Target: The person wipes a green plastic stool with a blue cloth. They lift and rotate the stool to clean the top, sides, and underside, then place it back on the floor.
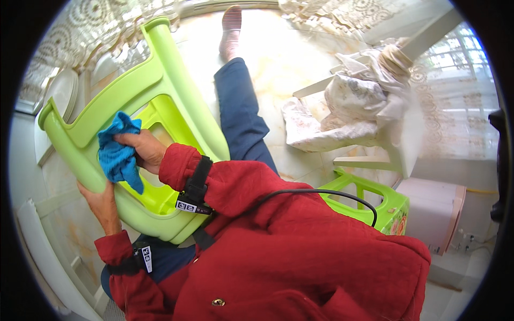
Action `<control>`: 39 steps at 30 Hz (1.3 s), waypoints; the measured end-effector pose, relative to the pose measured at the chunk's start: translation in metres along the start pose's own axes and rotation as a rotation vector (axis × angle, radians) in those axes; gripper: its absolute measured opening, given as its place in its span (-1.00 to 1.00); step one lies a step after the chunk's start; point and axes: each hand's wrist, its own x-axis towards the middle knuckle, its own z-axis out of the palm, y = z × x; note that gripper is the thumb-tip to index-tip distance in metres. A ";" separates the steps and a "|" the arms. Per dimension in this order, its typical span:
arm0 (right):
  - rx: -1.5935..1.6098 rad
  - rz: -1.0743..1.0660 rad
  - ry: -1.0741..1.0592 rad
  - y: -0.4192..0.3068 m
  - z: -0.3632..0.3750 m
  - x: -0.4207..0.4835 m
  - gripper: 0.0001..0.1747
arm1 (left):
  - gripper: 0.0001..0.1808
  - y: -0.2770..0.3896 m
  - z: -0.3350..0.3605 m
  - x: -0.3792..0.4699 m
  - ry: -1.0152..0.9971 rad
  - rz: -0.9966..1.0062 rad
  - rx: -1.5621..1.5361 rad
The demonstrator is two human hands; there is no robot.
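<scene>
A light green plastic stool point(116, 88) lies tilted across my lap, its legs pointing away from me and its hollow brighter green inside showing through an opening. My left hand point(102, 204) grips the outer edge of the stool at the lower left, with the fingertips hidden behind the plastic. Bunched in my right hand point(147, 149) is a blue cloth point(118, 148). The cloth lies against the stool's side panel and hangs over the edge of the opening. Part of my right hand's fingers is hidden by the cloth.
A second green stool point(363, 194) with a flower print stands at my right. Beyond it are a white chair point(405, 136) draped with crumpled pale fabric point(353, 100) and a whitish box point(427, 212). Lace curtains point(100, 20) hang ahead. A black cable point(321, 191) crosses my right sleeve.
</scene>
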 end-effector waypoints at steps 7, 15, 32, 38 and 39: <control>-0.341 -0.184 -0.020 -0.080 -0.011 -0.058 -0.69 | -0.11 0.009 0.015 0.031 -0.105 0.009 -0.017; -0.866 -0.640 0.578 -0.151 -0.109 -0.118 -0.67 | -0.25 0.013 0.031 0.052 -0.147 0.092 -0.053; -0.775 0.003 0.532 -0.054 -0.252 -0.085 -0.62 | -0.28 -0.060 0.036 0.099 -0.111 0.210 0.131; -1.264 -0.483 0.403 -0.094 -0.228 -0.024 -0.57 | -0.27 -0.059 0.031 0.092 -0.118 0.199 0.125; -1.182 -0.467 0.421 -0.099 -0.223 -0.018 -0.59 | -0.27 -0.056 0.032 0.088 -0.122 0.177 0.092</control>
